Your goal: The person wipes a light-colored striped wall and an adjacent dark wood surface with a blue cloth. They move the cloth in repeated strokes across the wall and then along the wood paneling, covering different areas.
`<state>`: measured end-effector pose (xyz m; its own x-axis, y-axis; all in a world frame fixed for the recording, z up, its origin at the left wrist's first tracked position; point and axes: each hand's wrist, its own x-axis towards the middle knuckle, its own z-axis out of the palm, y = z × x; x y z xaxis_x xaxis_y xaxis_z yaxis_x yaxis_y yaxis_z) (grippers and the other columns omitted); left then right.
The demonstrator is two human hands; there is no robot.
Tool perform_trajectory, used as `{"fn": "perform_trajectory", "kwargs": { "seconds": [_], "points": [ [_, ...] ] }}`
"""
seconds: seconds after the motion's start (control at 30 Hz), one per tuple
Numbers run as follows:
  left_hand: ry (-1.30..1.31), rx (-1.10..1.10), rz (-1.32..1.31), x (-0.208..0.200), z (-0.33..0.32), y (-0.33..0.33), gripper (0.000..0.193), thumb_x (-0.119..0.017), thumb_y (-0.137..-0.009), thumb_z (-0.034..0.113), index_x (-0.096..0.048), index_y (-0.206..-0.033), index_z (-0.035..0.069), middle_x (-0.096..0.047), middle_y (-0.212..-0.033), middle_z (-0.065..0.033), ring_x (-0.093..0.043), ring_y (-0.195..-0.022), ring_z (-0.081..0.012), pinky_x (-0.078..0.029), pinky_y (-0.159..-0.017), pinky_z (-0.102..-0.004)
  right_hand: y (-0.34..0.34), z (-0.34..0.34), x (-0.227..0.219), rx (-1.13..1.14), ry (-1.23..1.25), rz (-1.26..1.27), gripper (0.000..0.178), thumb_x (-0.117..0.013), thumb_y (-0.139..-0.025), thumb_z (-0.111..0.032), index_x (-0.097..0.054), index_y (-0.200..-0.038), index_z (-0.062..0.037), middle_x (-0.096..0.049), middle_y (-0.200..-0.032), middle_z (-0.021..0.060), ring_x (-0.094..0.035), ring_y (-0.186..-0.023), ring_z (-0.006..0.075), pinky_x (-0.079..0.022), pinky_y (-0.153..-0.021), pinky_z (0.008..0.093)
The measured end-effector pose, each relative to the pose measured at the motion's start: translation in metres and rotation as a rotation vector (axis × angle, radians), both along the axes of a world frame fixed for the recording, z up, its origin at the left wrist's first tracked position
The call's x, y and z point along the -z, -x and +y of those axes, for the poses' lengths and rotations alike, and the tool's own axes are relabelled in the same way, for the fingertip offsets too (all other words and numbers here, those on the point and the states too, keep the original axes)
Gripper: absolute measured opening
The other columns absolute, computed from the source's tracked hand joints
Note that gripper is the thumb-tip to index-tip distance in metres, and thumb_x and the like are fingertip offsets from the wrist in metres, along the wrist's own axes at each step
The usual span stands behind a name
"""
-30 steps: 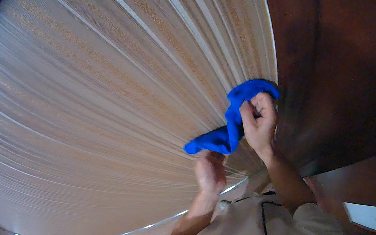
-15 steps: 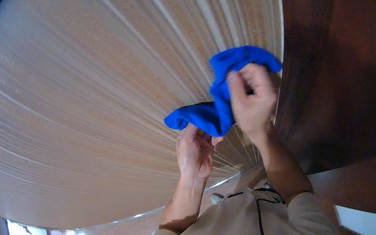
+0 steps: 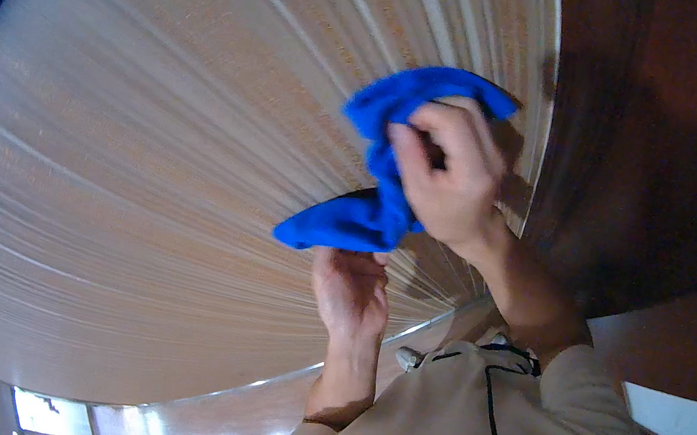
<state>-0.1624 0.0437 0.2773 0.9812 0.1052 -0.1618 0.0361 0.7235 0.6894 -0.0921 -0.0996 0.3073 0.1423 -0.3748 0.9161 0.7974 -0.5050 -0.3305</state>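
Observation:
A bright blue cloth (image 3: pixel 343 222) hangs bunched in front of a large beige panel (image 3: pixel 136 208) with pale streaks. My right hand (image 3: pixel 454 171), slightly blurred, is closed on the upper part of the cloth near the panel's right edge. Lower and to the left, my left hand (image 3: pixel 351 293) is at the cloth's lower fold, palm partly showing. Its fingertips go behind the fabric and are mostly hidden, with the hand seeming to grip that end.
A dark reddish-brown surface (image 3: pixel 648 158) adjoins the panel's right edge. Shiny flooring (image 3: pixel 228 425) with light reflections lies beyond the panel's lower edge. A white patch (image 3: pixel 685 424) shows at the lower right.
My right hand and the cloth's upper part have shifted left, away from the panel's right edge. The lower fold and my left hand have moved slightly left and down.

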Motion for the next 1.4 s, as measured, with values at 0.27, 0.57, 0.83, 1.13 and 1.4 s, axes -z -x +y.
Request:
{"fn": "perform_trajectory", "kwargs": {
  "seconds": [0.27, 0.57, 0.83, 1.13, 1.4],
  "points": [
    [-0.035, 0.072, -0.445, -0.034, 0.009, -0.007, 0.029, -0.058, -0.105, 0.027, -0.066, -0.117, 0.002, -0.073, -0.102, -0.0127, -0.072, -0.091, -0.0234, -0.064, -0.079, -0.0351, -0.018, -0.018, -0.069, -0.205, -0.403, 0.028, 0.016, -0.074, -0.092, -0.007, -0.071, -0.108, -0.0018, -0.07, -0.093, 0.0021, -0.063, -0.078, 0.0062, -0.049, -0.067, 0.0205],
    [-0.047, -0.062, -0.099, -0.008, 0.04, 0.012, 0.03, -0.055, -0.106, 0.031, -0.067, -0.112, 0.005, -0.073, -0.106, -0.0103, -0.071, -0.093, -0.0225, -0.062, -0.078, -0.0359, 0.025, 0.035, -0.018, -0.08, -0.071, 0.138, 0.016, -0.077, -0.086, 0.001, -0.07, -0.1, -0.0026, -0.067, -0.086, 0.0083, -0.066, -0.073, 0.0196, -0.053, -0.064, 0.0317],
    [0.063, -0.108, -0.272, -0.028, 0.052, 0.038, 0.033, -0.054, -0.107, 0.032, -0.064, -0.122, 0.005, -0.073, -0.112, -0.0105, -0.072, -0.096, -0.0237, -0.063, -0.084, -0.0383, 0.03, 0.073, -0.065, -0.111, 0.08, -0.077, 0.019, -0.079, -0.084, 0.0, -0.07, -0.1, -0.0031, -0.065, -0.087, 0.0084, -0.064, -0.067, 0.0179, -0.051, -0.059, 0.0282],
    [-0.021, -0.17, 0.093, 0.052, 0.059, 0.044, 0.025, -0.057, -0.105, 0.029, -0.065, -0.116, 0.008, -0.07, -0.109, -0.0063, -0.065, -0.098, -0.0187, -0.053, -0.083, -0.0338, 0.05, 0.063, 0.038, -0.054, 0.015, 0.073, 0.017, -0.079, -0.084, 0.002, -0.071, -0.099, -0.0013, -0.068, -0.084, 0.0083, -0.064, -0.071, 0.017, -0.052, -0.063, 0.0301],
    [-0.044, -0.119, -0.004, 0.07, 0.044, 0.024, 0.013, -0.06, -0.105, 0.022, -0.065, -0.098, 0.012, -0.069, -0.098, 0.0004, -0.063, -0.087, -0.0102, -0.052, -0.079, -0.0291, 0.037, 0.082, 0.044, -0.173, 0.151, 0.177, 0.019, -0.081, -0.083, -0.003, -0.072, -0.099, -0.0064, -0.066, -0.085, 0.0106, -0.064, -0.07, 0.0258, -0.052, -0.06, 0.0369]
  ]
}}
